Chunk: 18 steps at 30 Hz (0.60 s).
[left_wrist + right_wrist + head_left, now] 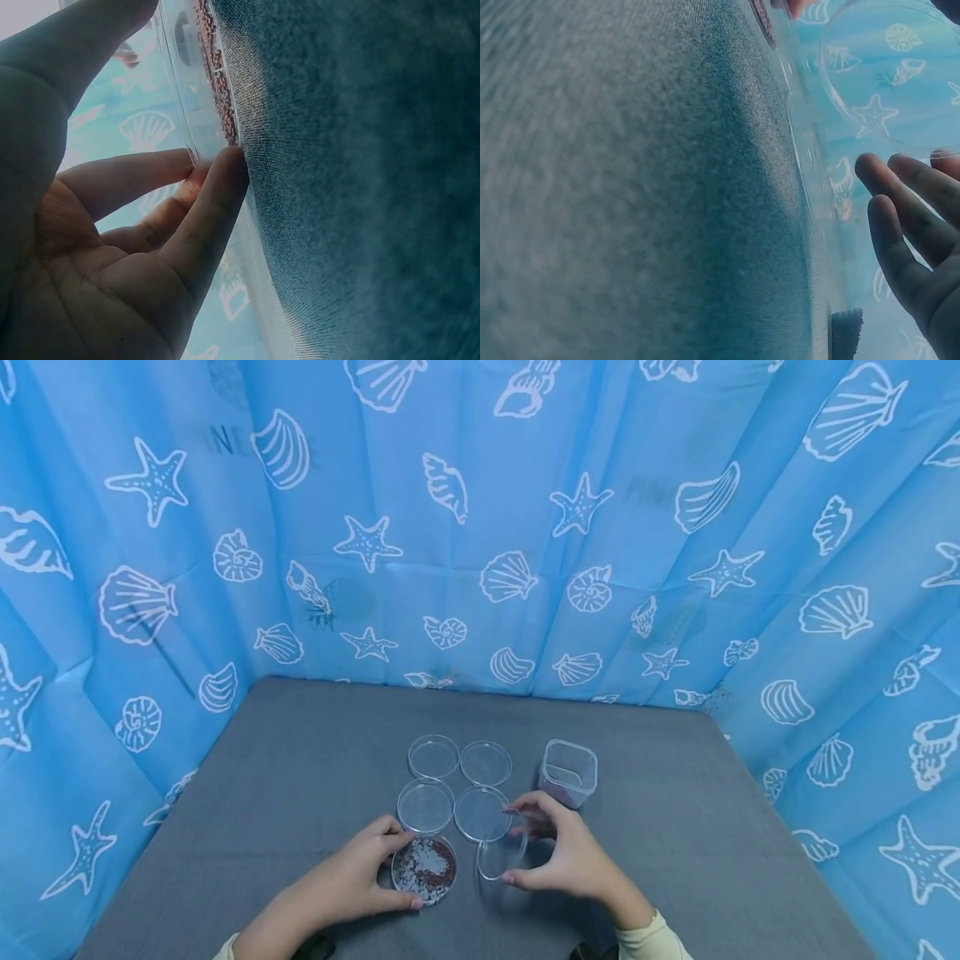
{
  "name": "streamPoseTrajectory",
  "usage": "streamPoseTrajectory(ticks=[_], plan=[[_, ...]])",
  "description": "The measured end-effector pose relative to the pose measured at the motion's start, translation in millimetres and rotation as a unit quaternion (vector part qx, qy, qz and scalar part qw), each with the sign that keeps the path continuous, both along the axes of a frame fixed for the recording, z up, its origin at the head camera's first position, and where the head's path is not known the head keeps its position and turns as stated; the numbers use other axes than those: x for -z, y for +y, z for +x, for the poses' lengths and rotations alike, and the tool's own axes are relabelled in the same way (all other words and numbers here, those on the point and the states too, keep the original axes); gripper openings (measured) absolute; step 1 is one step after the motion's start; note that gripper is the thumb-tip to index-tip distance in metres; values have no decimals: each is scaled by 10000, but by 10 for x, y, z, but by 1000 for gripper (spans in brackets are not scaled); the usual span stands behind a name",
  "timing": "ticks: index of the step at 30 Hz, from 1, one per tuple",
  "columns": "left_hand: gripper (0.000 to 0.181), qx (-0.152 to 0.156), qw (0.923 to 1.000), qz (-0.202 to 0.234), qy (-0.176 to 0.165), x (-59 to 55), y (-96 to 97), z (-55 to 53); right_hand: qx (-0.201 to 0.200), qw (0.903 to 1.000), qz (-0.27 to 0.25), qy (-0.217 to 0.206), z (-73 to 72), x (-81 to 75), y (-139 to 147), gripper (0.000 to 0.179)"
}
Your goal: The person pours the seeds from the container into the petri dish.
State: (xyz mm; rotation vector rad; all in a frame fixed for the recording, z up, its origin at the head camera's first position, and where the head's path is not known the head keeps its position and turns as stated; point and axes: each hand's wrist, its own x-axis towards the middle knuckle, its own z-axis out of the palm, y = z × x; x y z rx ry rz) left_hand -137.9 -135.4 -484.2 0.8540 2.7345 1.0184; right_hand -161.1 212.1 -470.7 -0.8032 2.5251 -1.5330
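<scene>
On the grey worktop (675,868): a petri dish (429,857) rests flat, reddish-brown granules (438,874) spread unevenly inside, just in front of four clear round dishes (425,806).
Left hand: the left hand (367,872) grips that petri dish by its side, between thumb and fingers.
Right hand: the right hand (566,852) pinches a clear round piece (501,858), tilted and lifted; whether dish or lid, I cannot tell.
Square tub: the clear plastic tub (567,794) stands just beyond the right hand.
Step in hand: apparently steadying the granules while the clear piece is handled beside them.
Next move: probably calls for levelling that piece without jolting the petri dish.
Head view alone: the bare patch among the granules.
Left wrist view: how low they lie under the clear wall.
Right wrist view: the clear piece almost face-on against the shell-patterned curtain (450,543).
</scene>
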Motion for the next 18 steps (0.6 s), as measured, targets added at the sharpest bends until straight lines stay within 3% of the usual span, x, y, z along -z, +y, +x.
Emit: streamPoseTrajectory(ticks=[8,18], plan=[[98,-28,10000,-34,-85,-9,1,-6,-165,9996,-8,208,-17,33,-3,77],[98,-43,9998,-89,-190,-34,6,-11,-217,9997,-148,-20,11,36,-54,76]])
